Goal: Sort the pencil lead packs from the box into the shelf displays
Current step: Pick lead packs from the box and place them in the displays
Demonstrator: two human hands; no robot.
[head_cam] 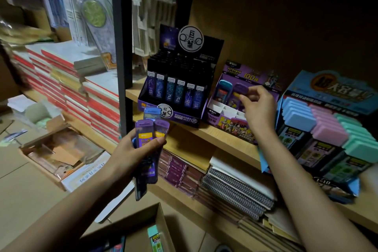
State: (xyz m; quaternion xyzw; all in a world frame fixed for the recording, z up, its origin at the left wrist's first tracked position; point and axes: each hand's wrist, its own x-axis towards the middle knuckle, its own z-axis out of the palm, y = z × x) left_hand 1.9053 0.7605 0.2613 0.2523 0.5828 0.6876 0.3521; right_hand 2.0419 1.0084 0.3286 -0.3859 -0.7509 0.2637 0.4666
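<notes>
Fingers of the right hand pinch a purple lead pack above the purple display on the shelf; the left hand grips spare packs. Next, likely: lower it into an empty slot.

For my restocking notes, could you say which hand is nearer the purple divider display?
Right. The right hand pinches a pack at the purple display; the left hand holds packs well left, lower.
</notes>
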